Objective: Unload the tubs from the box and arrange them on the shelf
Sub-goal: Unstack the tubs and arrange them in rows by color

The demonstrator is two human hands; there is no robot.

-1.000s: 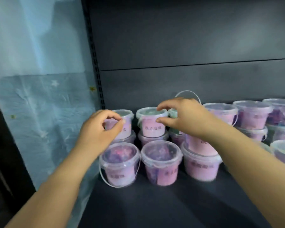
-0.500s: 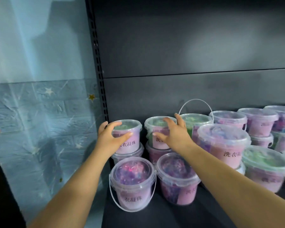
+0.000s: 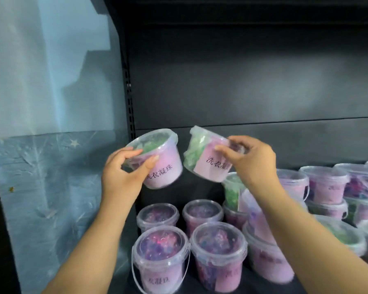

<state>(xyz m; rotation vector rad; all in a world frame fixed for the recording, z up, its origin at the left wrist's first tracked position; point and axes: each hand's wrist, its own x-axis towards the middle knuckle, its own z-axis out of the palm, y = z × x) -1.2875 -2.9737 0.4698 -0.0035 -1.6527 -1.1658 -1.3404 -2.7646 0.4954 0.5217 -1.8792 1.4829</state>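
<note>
While both tubs hung clear of the shelf (image 3: 251, 288), I saw the left tub (image 3: 164, 166) tilted in my left hand (image 3: 123, 175), thumb on its wall, fingers curled over its rim. My right hand (image 3: 253, 162) pinched the right tub (image 3: 204, 164) the same way. The walls sat just beside each other. Lidded tubs (image 3: 218, 247) stood below my fingers, with the open back panel (image 3: 242, 81) above.

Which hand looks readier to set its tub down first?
Probably the left: the left hand grips the left tub closer to upright, above the lidded tubs, while the right hand has the right tub tipped well over.
</note>
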